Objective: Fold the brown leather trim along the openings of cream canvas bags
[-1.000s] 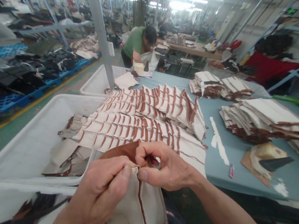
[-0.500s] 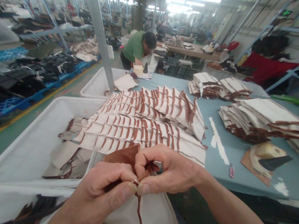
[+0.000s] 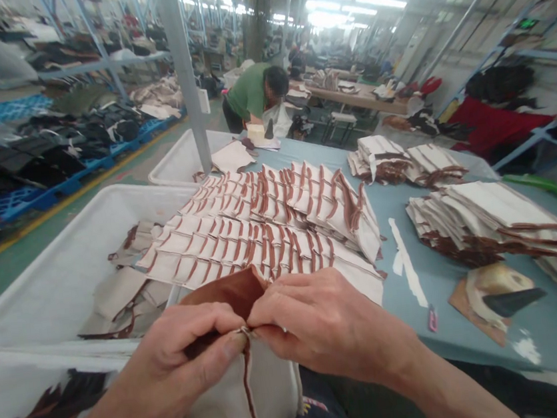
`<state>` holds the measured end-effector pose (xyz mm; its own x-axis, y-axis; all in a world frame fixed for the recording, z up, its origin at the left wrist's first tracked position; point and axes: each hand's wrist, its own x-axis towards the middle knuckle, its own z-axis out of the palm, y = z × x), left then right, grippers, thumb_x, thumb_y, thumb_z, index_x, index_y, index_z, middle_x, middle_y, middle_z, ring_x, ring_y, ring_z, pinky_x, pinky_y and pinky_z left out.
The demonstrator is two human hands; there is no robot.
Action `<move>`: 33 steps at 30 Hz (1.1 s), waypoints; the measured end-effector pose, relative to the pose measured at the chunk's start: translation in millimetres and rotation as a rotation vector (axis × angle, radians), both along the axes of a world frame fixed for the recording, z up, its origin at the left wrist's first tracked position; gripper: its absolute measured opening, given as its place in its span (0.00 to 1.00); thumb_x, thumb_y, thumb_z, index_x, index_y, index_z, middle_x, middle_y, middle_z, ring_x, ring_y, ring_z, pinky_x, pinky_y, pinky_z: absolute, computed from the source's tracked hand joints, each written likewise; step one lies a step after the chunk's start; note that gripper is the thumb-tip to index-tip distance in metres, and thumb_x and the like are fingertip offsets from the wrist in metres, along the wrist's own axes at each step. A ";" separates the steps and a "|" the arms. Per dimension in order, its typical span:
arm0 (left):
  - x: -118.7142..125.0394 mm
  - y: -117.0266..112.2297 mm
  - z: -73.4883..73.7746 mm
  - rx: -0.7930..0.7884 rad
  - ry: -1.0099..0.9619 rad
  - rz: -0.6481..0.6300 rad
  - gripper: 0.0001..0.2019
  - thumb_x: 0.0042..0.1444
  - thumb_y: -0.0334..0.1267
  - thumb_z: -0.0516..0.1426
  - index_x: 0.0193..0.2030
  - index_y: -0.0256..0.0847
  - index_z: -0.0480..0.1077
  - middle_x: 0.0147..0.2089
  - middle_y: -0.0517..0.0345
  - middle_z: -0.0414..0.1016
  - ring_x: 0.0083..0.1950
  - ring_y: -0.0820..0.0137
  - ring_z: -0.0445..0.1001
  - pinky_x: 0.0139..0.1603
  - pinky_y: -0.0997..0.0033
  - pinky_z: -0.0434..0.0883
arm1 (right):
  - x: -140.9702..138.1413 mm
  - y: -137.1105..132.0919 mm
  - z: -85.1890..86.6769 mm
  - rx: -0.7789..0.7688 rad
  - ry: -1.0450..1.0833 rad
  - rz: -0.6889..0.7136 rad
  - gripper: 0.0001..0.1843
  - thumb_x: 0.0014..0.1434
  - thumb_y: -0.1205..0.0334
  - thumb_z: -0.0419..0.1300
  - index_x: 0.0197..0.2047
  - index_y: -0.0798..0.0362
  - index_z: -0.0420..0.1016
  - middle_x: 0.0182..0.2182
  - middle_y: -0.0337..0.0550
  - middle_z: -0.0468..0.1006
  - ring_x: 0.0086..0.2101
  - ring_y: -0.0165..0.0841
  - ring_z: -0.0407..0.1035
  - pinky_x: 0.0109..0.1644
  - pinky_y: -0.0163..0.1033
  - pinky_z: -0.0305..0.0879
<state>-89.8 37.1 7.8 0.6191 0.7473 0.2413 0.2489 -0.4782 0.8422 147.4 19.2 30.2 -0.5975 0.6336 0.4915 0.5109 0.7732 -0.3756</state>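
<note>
Between my hands hangs a cream fabric piece with a brown seam strip running down its front and a brown inner side showing at the top. My left hand pinches its upper edge left of the seam, thumb on the outside. My right hand grips the same edge just right of the seam, its fingertips touching or nearly touching those of the left. The fingers hide part of the folded edge. Just beyond lie overlapping rows of cream pieces with brown edges.
White plastic bins stand on the left, one holding cloth pieces. On the blue-covered table are stacked cream pieces, a pink-handled small tool and a tape roll. A metal post rises ahead; a person in green bends beyond.
Both hands and the fabric piece have shifted slightly left. My right hand has turned over more, back upward, and more of the brown inner side shows.
</note>
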 end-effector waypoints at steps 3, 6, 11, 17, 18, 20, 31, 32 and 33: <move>4.0 0.0 0.8 0.000 0.023 -0.002 0.13 0.71 0.36 0.57 0.34 0.44 0.77 0.26 0.69 0.74 0.26 0.77 0.72 0.29 0.80 0.66 | -1.9 -2.6 2.4 0.078 -0.059 -0.054 0.15 0.73 0.70 0.56 0.33 0.54 0.77 0.27 0.40 0.83 0.27 0.32 0.76 0.28 0.41 0.58; 7.9 0.5 1.3 0.018 0.021 -0.005 0.13 0.71 0.34 0.57 0.34 0.44 0.77 0.26 0.69 0.75 0.26 0.77 0.72 0.29 0.81 0.66 | -4.3 -2.3 0.1 0.099 -0.070 -0.087 0.15 0.69 0.72 0.54 0.31 0.54 0.77 0.24 0.38 0.81 0.24 0.31 0.74 0.26 0.41 0.55; 9.5 -0.5 -0.4 0.063 -0.008 0.010 0.13 0.69 0.32 0.56 0.30 0.44 0.73 0.25 0.70 0.71 0.24 0.78 0.69 0.27 0.81 0.64 | -6.6 3.1 -5.0 0.042 0.012 -0.094 0.12 0.63 0.71 0.52 0.32 0.54 0.75 0.22 0.39 0.78 0.22 0.30 0.71 0.25 0.36 0.55; 6.6 -2.3 1.1 0.108 0.108 0.057 0.14 0.66 0.34 0.55 0.28 0.43 0.73 0.23 0.69 0.71 0.23 0.77 0.69 0.25 0.80 0.63 | -6.6 11.1 -5.6 -0.264 0.199 -0.024 0.08 0.53 0.71 0.56 0.32 0.53 0.76 0.22 0.35 0.80 0.21 0.25 0.69 0.27 0.29 0.57; 7.0 -1.5 2.8 0.126 0.142 0.082 0.13 0.65 0.34 0.54 0.29 0.43 0.74 0.24 0.69 0.73 0.24 0.77 0.71 0.26 0.79 0.64 | -7.1 12.8 -5.8 -0.259 0.192 -0.037 0.08 0.54 0.71 0.57 0.32 0.53 0.76 0.22 0.36 0.80 0.21 0.26 0.70 0.27 0.29 0.56; 8.9 2.0 7.7 0.184 0.208 0.142 0.12 0.64 0.33 0.54 0.31 0.44 0.75 0.25 0.70 0.75 0.25 0.77 0.72 0.28 0.78 0.63 | -7.9 17.2 -5.1 -0.205 0.164 -0.054 0.08 0.56 0.70 0.57 0.32 0.53 0.77 0.23 0.37 0.81 0.23 0.27 0.71 0.28 0.31 0.56; 21.8 20.8 13.6 0.191 0.155 0.145 0.14 0.67 0.34 0.54 0.29 0.43 0.70 0.24 0.70 0.70 0.25 0.77 0.68 0.26 0.78 0.61 | 1.4 34.1 6.4 -0.402 0.080 -0.130 0.01 0.53 0.65 0.64 0.32 0.52 0.75 0.27 0.37 0.81 0.30 0.31 0.72 0.36 0.35 0.57; 20.3 20.0 11.4 0.162 0.159 0.126 0.14 0.68 0.35 0.54 0.29 0.43 0.71 0.25 0.70 0.71 0.26 0.77 0.69 0.28 0.78 0.62 | 1.5 33.1 3.5 -0.405 0.088 -0.123 0.01 0.52 0.66 0.63 0.31 0.52 0.75 0.26 0.36 0.79 0.28 0.30 0.71 0.35 0.35 0.56; 18.4 19.4 9.5 0.137 0.166 0.104 0.14 0.69 0.36 0.55 0.30 0.43 0.72 0.26 0.69 0.73 0.27 0.76 0.71 0.29 0.78 0.63 | 1.3 31.9 0.5 -0.418 0.107 -0.117 0.01 0.52 0.66 0.63 0.30 0.52 0.75 0.25 0.34 0.78 0.27 0.29 0.69 0.35 0.34 0.55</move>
<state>-71.5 56.5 17.4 0.5802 0.7763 0.2467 0.4323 -0.5501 0.7145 148.7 51.1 30.7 -0.4703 0.8511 0.2334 0.5271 0.4830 -0.6992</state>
